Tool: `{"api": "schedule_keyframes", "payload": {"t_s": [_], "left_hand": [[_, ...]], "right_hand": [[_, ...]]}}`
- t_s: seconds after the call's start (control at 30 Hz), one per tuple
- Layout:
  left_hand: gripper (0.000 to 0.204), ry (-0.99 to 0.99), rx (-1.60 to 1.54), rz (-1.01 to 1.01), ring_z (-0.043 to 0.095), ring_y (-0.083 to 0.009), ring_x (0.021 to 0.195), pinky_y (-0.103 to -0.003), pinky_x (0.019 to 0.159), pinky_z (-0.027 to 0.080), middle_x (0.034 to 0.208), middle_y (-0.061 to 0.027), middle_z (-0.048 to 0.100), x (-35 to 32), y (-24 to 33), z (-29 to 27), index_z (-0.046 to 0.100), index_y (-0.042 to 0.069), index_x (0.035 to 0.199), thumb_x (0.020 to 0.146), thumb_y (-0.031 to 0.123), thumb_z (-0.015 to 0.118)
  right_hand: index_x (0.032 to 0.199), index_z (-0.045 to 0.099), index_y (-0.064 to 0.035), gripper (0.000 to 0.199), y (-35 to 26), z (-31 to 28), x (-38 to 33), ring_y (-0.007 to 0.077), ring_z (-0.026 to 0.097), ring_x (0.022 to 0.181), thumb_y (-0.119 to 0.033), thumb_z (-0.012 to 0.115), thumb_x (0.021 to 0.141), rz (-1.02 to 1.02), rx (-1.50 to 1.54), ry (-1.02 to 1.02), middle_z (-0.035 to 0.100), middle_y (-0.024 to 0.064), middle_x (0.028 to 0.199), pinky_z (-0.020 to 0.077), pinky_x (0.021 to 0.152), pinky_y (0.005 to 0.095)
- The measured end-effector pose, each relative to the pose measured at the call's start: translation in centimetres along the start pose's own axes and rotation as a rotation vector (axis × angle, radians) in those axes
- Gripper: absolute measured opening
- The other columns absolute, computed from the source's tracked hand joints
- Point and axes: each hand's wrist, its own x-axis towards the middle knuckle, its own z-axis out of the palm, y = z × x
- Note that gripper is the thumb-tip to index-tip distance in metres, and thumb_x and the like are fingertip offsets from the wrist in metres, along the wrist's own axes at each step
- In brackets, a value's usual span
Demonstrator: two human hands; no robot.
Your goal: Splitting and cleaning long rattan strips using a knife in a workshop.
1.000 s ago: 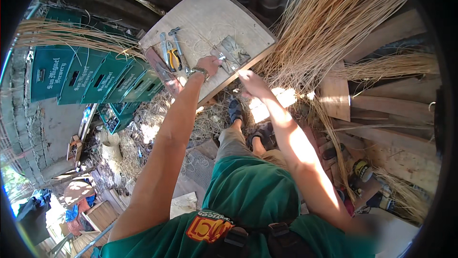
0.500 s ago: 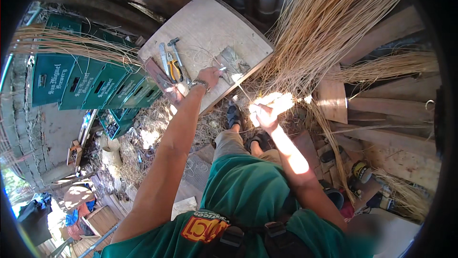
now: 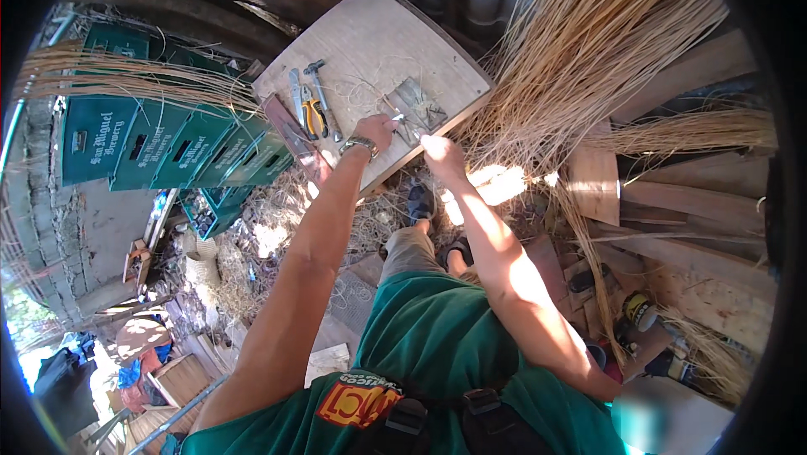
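Observation:
My left hand (image 3: 376, 132), with a watch on its wrist, rests at the near edge of the wooden table (image 3: 361, 30). Its fingers are closed by a small bright bit that I cannot make out. Close to its right, my right hand (image 3: 442, 157) is closed at the table's edge, pinching a thin cane strip mostly hidden by the fingers. Just beyond both hands lies a flat dark metal plate (image 3: 418, 100) with small metal pieces on it. Left of them are yellow-handled pliers (image 3: 313, 115), a hammer (image 3: 317, 81) and a knife-like blade (image 3: 296, 93).
Long cane strands (image 3: 601, 43) lean at the right. Stacked green crates (image 3: 168, 144) stand at the left under another strand bundle (image 3: 160, 76). Shavings (image 3: 277, 228) litter the floor around my feet. Wooden boards (image 3: 698, 203) lie at the right.
My right hand has moved up and left, from out past the table's edge to beside the metal plate and my left hand. My left hand stays in about the same place on the table.

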Motion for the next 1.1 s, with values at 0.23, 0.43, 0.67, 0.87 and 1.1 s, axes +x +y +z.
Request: {"api": "schedule_keyframes", "payload": {"t_s": [0.23, 0.43, 0.67, 0.87, 1.1], "left_hand": [[0.031, -0.031, 0.017, -0.011, 0.067, -0.0203, 0.071, -0.034, 0.070, 0.050, 0.065, -0.0042, 0.067, -1.1, -0.7, 0.5, 0.066, 0.011, 0.086, 0.090, 0.040, 0.053], [0.030, -0.131, -0.010, -0.060, 0.061, -0.0376, 0.094, -0.044, 0.083, 0.047, 0.098, -0.0166, 0.065, 0.2, -0.8, -1.0, 0.065, 0.012, 0.096, 0.089, 0.039, 0.052], [0.029, -0.128, -0.051, -0.090, 0.061, -0.0363, 0.094, -0.045, 0.082, 0.048, 0.098, -0.0158, 0.065, -0.1, -0.7, -1.4, 0.064, 0.012, 0.096, 0.091, 0.037, 0.050], [0.030, -0.164, -0.036, 0.008, 0.064, -0.0342, 0.088, -0.043, 0.079, 0.049, 0.089, -0.0149, 0.067, 0.4, 1.1, -0.1, 0.065, 0.011, 0.091, 0.091, 0.038, 0.051], [0.033, -0.187, -0.062, 0.001, 0.065, -0.0312, 0.078, -0.040, 0.074, 0.050, 0.076, -0.0121, 0.067, -0.5, -1.3, -1.1, 0.064, 0.009, 0.083, 0.091, 0.038, 0.051]], "right_hand": [[0.102, 0.063, -0.0119, 0.022, -1.4, -0.4, -1.5, 0.0340, 0.063, 0.086, -0.018, 0.048, 0.088, 0.083, 0.098, 0.057, 0.066, 0.0135, 0.094, 0.0512, 0.073, 0.0436], [0.097, 0.069, -0.0170, 0.025, 0.7, -0.5, 1.8, 0.0329, 0.063, 0.089, -0.032, 0.051, 0.087, 0.028, -0.101, -0.232, 0.066, 0.0128, 0.098, 0.0502, 0.077, 0.0435], [0.096, 0.067, -0.0111, 0.029, -0.9, -1.9, 1.8, 0.0313, 0.063, 0.091, -0.032, 0.049, 0.090, 0.277, -0.054, -0.293, 0.066, 0.0122, 0.098, 0.0503, 0.077, 0.0406], [0.081, 0.059, -0.0017, 0.020, 19.9, -4.2, -22.5, 0.0274, 0.060, 0.071, -0.017, 0.052, 0.090, 0.008, 0.262, -0.043, 0.060, 0.0124, 0.081, 0.0484, 0.063, 0.0364], [0.110, 0.063, -0.0047, 0.036, 21.9, -10.2, -31.7, 0.0374, 0.060, 0.100, -0.032, 0.051, 0.091, 0.896, -0.580, -0.442, 0.061, 0.0202, 0.111, 0.0475, 0.085, 0.0461]]}}
